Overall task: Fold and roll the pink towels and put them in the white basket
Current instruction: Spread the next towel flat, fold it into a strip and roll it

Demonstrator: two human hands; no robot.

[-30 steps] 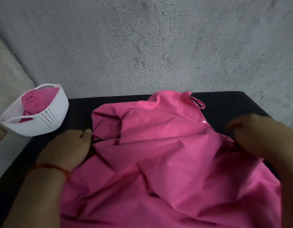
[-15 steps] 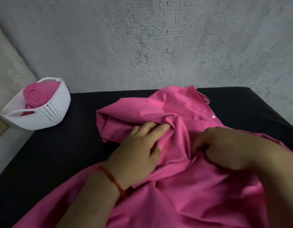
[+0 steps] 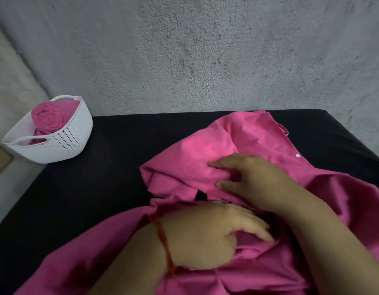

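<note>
Nearest to me, my left hand (image 3: pixel 205 235) lies palm down on the crumpled pink cotton towel (image 3: pixel 205 154), a thin red thread bracelet (image 3: pixel 165 248) round the wrist. Its fingers are stretched almost straight and point to the right, pressing the cloth flat without curling round it. Just beyond it my right forearm comes in from the lower right, crossing behind the left fingertips. My right hand (image 3: pixel 254 182) rests on a raised fold of the same towel, fingers spread and only slightly bent, pointing left, thumb and forefinger apart with a ridge of fabric bunched between them. The towel spreads under both hands over the black cloth-covered table (image 3: pixel 99 167), its far corner reaching the back edge, with a small white button (image 3: pixel 297 155) showing right of my right hand. Well apart to the far left sits the white perforated plastic basket (image 3: pixel 56 143), a rolled pink towel (image 3: pixel 48 119) standing inside. Behind everything rises a rough grey plaster wall (image 3: pixel 205 50).
</note>
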